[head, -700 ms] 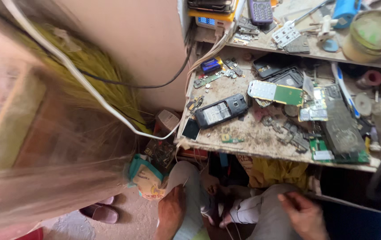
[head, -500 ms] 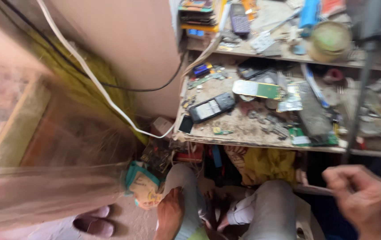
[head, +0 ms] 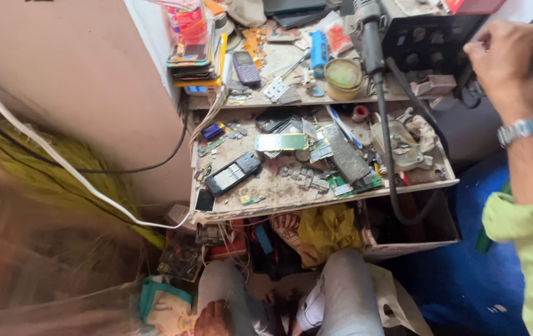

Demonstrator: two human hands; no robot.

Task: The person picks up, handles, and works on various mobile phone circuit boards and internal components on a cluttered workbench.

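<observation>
My right hand (head: 506, 59) is raised at the upper right, fingers curled shut, against the right side of a black box-shaped station (head: 431, 31). I cannot make out anything inside the fist. A metal watch (head: 531, 127) sits on that wrist above a light green sleeve (head: 528, 249). My left hand is out of view. A grey handle tool (head: 369, 31) hangs in front of the station with a black hose (head: 391, 168) running down from it. On the dirty shelf (head: 291, 193) below lie an opened black phone (head: 232, 174) and a green circuit board (head: 281, 142).
The upper shelf holds a purple keypad phone (head: 246, 67), a round tin (head: 343, 74) and a stack of packets (head: 195, 46). A yellow bag (head: 329, 230) hangs under the shelf above my knees (head: 341, 292). A white cable (head: 61, 162) crosses the wall at the left.
My right hand has risen from beside my lap to the upper right next to the black station. The view has swung right and upward over the shelves.
</observation>
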